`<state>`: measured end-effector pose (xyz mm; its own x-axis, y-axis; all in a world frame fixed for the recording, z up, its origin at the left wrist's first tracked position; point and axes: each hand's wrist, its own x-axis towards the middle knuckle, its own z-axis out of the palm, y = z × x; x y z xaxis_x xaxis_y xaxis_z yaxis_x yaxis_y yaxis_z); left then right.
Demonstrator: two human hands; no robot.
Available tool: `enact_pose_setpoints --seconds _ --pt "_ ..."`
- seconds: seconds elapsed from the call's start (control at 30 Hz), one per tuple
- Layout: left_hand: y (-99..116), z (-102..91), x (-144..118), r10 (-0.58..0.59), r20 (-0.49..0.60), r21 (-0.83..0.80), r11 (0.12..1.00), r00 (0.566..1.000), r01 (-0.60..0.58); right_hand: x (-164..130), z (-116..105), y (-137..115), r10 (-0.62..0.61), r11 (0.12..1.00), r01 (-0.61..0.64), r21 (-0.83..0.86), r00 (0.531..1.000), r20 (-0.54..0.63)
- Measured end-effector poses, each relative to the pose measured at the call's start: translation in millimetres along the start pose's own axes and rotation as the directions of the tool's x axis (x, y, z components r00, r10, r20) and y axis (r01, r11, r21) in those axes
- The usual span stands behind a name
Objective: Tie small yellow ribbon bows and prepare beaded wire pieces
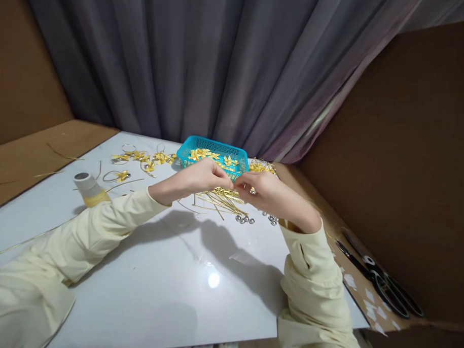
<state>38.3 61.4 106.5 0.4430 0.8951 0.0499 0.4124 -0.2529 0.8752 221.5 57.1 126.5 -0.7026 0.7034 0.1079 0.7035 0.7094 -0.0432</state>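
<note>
My left hand (205,177) and my right hand (265,192) meet fingertip to fingertip above the far part of the white board. Both are pinched closed; whatever sits between the fingertips is too small or hidden to make out. Below them lies a bunch of gold wire stems (219,200). Just behind my hands stands a turquoise basket (214,142) with yellow ribbon flowers (202,153) in it. Several silver bells or beads (244,219) lie under my right hand, and more yellow flowers (260,166) are partly hidden behind it.
At left, finished-looking yellow flowers with wire loops (121,176) lie near a white-capped bottle (90,188). Black scissors (384,283) and white paper scraps (370,303) lie on the brown surface at right. A grey curtain (175,65) hangs behind the board.
</note>
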Motion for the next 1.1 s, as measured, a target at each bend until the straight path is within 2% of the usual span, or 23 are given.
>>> enact_pose_setpoints --seconds 0.17,0.4,0.57,0.77,1.1 --pt "-2 -2.2 1 -0.022 0.027 0.025 0.999 0.999 0.021 1 1 4 -0.045 0.994 0.045 0.1 0.999 -0.001" --pt "-3 -3.5 3 -0.049 0.021 -0.028 0.998 0.999 0.049 -3 -3 10 -0.004 0.995 0.02 0.101 0.987 -0.158" --pt "-4 -4.2 6 -0.03 0.021 -0.064 0.997 0.999 0.032 -5 -2 5 -0.046 0.998 0.05 0.038 0.993 -0.112" --pt "-4 -4.0 7 -0.036 0.013 -0.038 0.999 0.999 0.036 -1 3 1 0.009 1.0 -0.01 -0.029 0.999 -0.045" --pt "-1 -2.0 4 -0.019 0.024 -0.008 1.0 1.0 0.019 1 3 -3 0.051 0.997 -0.052 -0.055 0.998 -0.035"
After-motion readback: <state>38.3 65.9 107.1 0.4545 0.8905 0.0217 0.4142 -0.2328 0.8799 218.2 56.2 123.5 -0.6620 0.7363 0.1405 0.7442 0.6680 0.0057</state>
